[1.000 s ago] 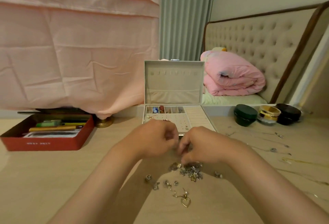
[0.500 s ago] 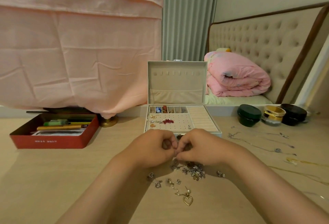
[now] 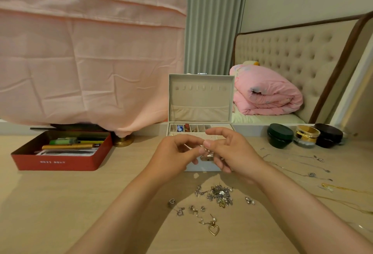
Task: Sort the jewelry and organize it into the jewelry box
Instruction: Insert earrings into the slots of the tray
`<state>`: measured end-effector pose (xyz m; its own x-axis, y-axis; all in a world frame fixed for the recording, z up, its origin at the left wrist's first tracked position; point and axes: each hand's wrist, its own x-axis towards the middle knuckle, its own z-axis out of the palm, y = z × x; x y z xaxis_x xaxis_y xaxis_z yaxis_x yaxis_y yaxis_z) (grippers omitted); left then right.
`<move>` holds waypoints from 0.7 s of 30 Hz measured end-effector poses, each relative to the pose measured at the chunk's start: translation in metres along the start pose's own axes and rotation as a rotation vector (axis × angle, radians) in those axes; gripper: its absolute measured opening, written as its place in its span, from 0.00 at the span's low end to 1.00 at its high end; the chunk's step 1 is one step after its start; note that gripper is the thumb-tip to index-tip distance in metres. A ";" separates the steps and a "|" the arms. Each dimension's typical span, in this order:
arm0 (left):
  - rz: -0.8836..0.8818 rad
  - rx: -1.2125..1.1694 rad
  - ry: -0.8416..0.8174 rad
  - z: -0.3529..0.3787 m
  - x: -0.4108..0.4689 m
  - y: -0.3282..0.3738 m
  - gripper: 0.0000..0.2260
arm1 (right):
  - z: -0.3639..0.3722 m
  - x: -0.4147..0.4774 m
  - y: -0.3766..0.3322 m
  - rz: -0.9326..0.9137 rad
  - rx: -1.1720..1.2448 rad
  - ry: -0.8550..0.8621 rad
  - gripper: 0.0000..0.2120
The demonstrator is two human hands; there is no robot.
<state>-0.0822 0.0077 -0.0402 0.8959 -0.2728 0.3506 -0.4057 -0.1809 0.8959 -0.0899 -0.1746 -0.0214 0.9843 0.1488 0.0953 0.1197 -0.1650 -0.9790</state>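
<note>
Pinching a small silvery piece (image 3: 204, 148) between left grip (image 3: 177, 154) and right grip (image 3: 234, 152), fingertips closed on it, right forefinger lifted. Held just over the open jewelry box's (image 3: 199, 100) near edge; compartments straight ahead, unsorted pile (image 3: 220, 194) nearer the body on the surface (image 3: 101, 203).

Home bedroom: tufted headboard (image 3: 292, 68), folded pink duvet (image 3: 266, 92), curtain (image 3: 212, 21).

Cream jewelry box (image 3: 199, 100); red tin (image 3: 58, 162); pink quilt (image 3: 266, 94); gold heart pendant (image 3: 213, 230).
</note>
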 end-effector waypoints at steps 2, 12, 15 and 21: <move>-0.023 -0.061 -0.016 0.000 0.001 0.000 0.08 | 0.002 0.001 0.001 -0.025 0.020 0.040 0.11; -0.095 -0.157 0.005 -0.003 0.001 -0.004 0.05 | 0.011 -0.002 0.000 -0.038 0.128 0.103 0.04; -0.078 -0.070 0.012 -0.005 0.002 -0.003 0.06 | 0.011 -0.002 -0.002 -0.051 0.124 0.094 0.04; -0.001 0.172 0.050 -0.016 0.015 0.000 0.05 | 0.009 0.012 -0.012 -0.090 -0.041 0.043 0.06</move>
<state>-0.0663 0.0184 -0.0303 0.9024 -0.2261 0.3669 -0.4262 -0.3413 0.8378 -0.0811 -0.1619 -0.0099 0.9739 0.1233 0.1908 0.2121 -0.1927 -0.9581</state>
